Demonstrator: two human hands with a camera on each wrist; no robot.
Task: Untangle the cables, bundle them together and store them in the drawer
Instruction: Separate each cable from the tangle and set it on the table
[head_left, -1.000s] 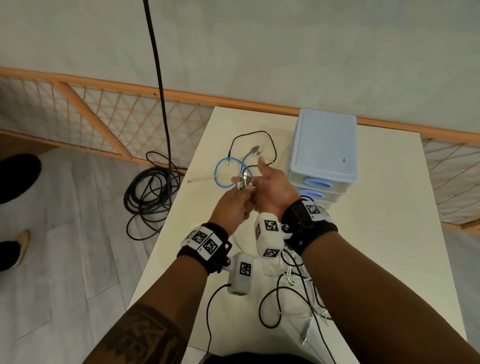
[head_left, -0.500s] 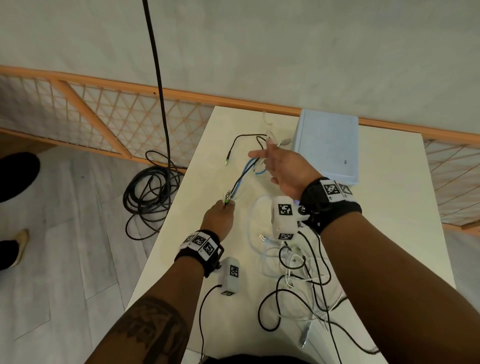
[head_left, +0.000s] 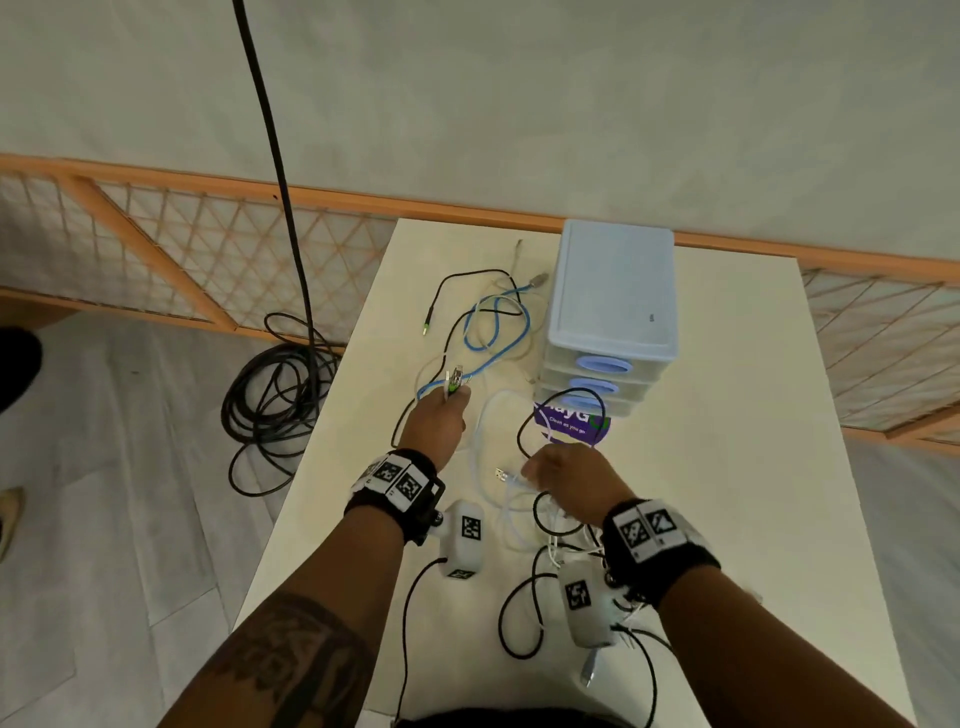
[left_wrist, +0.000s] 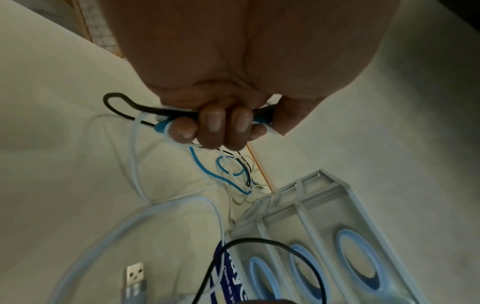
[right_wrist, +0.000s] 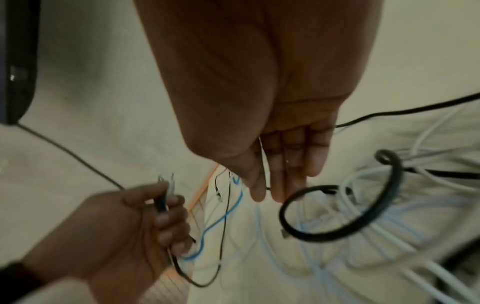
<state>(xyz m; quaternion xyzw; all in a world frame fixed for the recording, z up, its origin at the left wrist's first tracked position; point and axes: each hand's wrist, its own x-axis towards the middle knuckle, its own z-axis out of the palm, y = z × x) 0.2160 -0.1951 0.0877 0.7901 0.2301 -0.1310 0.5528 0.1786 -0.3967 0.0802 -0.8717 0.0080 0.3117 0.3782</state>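
Observation:
My left hand (head_left: 439, 421) grips the ends of a blue cable (head_left: 498, 322), a black cable (head_left: 467, 291) and a thin white one, plugs sticking up past the knuckles. In the left wrist view its fingers (left_wrist: 221, 131) curl round all three. My right hand (head_left: 566, 483) hovers low over a heap of white cables (head_left: 488, 431) beside a USB plug (head_left: 501, 474). Its fingers (right_wrist: 278, 181) are straight and point down; a thin wire runs between thumb and index finger. A black loop (right_wrist: 337, 226) lies just under them. The pale blue drawer unit (head_left: 613, 296) stands with its drawers shut.
A purple packet (head_left: 571, 421) lies in front of the drawer unit. More black and white cables (head_left: 524, 613) trail to the table's near edge. A thick black cable coil (head_left: 275, 395) lies on the floor to the left, and the table's left edge (head_left: 332, 441) is close to my left hand.
My right hand reached far out along the cables by the drawer unit, then drew back to the near white heap. The blue coil has been pulled out into loose loops.

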